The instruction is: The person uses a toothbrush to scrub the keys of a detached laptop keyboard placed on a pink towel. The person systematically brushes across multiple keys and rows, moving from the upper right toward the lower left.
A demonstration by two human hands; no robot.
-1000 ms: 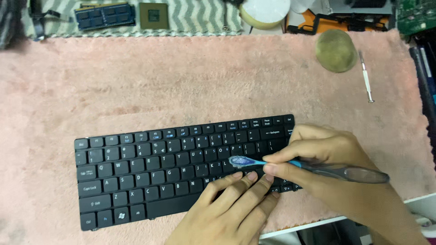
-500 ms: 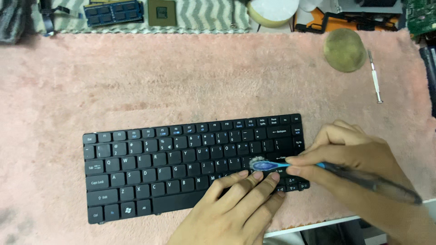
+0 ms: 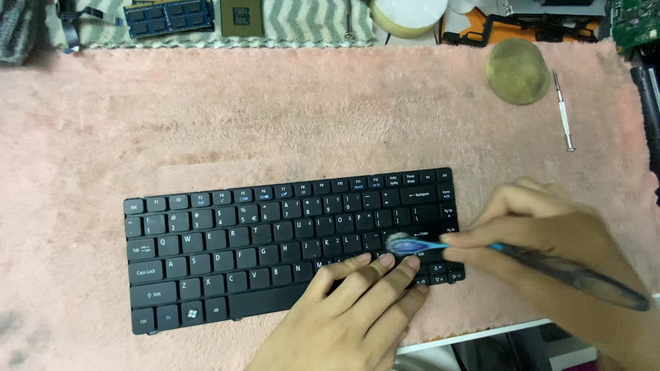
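1. Keyboard (image 3: 275, 254), a flat black laptop part with white-lettered keys, lay slightly tilted on the fuzzy pink cloth mat (image 3: 275, 117) that covered most of the work surface, in the lower middle of the view.
2. The right hand (image 3: 550, 240) sat over the keyboard's right end, fingers closed in a pinch on a toothbrush.
3. The left hand (image 3: 350, 309) lay flat on the lower right keys, fingers together and pressing down, their tips just beside the brush head.
4. That blue-and-grey toothbrush (image 3: 495, 249) had its blurred head on the keys near the right edge.
5. A round olive-green pad (image 3: 517, 71) rested on the mat's far right, and a thin metal screwdriver (image 3: 562, 110) lay just beside it.
6. A blue memory module (image 3: 168, 15) and a square processor chip (image 3: 241, 16) sat on the striped cloth beyond the mat.
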